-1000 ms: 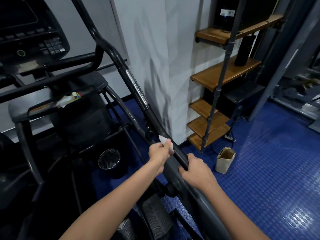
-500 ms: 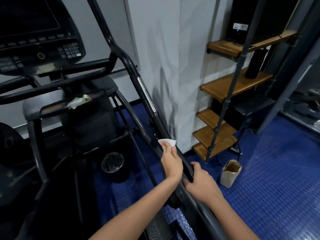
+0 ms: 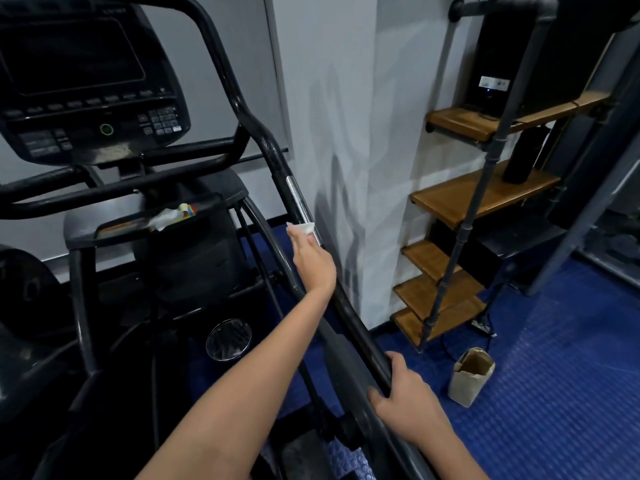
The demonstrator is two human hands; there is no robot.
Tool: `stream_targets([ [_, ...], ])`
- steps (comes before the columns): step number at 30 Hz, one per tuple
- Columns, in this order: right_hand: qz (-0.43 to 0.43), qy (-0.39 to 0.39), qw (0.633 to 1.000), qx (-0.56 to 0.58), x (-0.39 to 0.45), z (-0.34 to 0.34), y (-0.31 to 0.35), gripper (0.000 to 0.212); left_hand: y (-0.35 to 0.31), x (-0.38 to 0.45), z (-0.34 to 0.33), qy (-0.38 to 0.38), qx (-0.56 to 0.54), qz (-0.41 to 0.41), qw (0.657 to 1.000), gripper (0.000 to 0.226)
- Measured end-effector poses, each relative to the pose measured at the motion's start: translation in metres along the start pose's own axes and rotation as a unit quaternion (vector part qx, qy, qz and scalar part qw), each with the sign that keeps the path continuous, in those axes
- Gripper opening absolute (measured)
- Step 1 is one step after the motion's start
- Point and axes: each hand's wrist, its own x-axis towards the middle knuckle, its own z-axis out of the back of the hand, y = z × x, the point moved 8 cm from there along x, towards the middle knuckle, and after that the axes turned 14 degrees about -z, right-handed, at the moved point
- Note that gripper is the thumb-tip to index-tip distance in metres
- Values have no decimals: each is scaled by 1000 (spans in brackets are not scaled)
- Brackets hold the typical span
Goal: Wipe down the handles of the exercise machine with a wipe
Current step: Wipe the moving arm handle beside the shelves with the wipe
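The wiping of the right-side handle (image 3: 341, 306) is under way. The left hand (image 3: 313, 259) reaches up along this long black bar and presses a small white wipe (image 3: 306, 228) against it with the fingers (image 3: 294, 233) fairly straight, right at the lower end of the shiny metal sensor strip (image 3: 299, 202). Most of the wipe is hidden under the hand; only a folded corner shows, touching the strip. The thumb is hidden, so whether it wraps the bar cannot be told. Lower down, the right hand (image 3: 403, 389) curls its fingers round the same bar and grips it, probably to hold the swinging arm steady. As I judge it, the lower black stretch lies behind the wipe, while the metal strip, the textured grip above it and the upper bend toward the console (image 3: 86, 88) lie ahead. The next move calls for sliding the wipe upward over the strip with steady pressure, and turning the hand round the bar so the far side facing the wall (image 3: 346, 133) is reached too. The right hand should keep its hold so the bar does not swing. The other handles, off to the left, look untouched from here, though that is hard to tell.
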Motion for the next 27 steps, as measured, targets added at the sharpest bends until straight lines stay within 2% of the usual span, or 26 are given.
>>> stream_targets([
  [5, 0, 4, 1000, -1, 5, -2, -2, 69, 6, 35, 5, 24, 21, -30, 999, 52],
  [12, -2, -2, 1000, -1, 9, -4, -2, 63, 14, -15, 4, 53, 35, -61, 996, 56],
  [17, 6, -12, 1000, 10, 9, -3, -1, 58, 3, 38, 6, 41, 42, -52, 997, 58],
  [20, 6, -10, 1000, 8, 18, 0, 7, 62, 1, 34, 3, 41, 65, -53, 996, 59],
  [24, 17, -24, 1000, 11, 32, 4, 26, 68, 1, 0, 9, 86, 72, -96, 989, 59],
  [27, 32, -30, 999, -2, 39, 4, 40, 69, -10, 31, 19, 95, 79, -111, 986, 60],
])
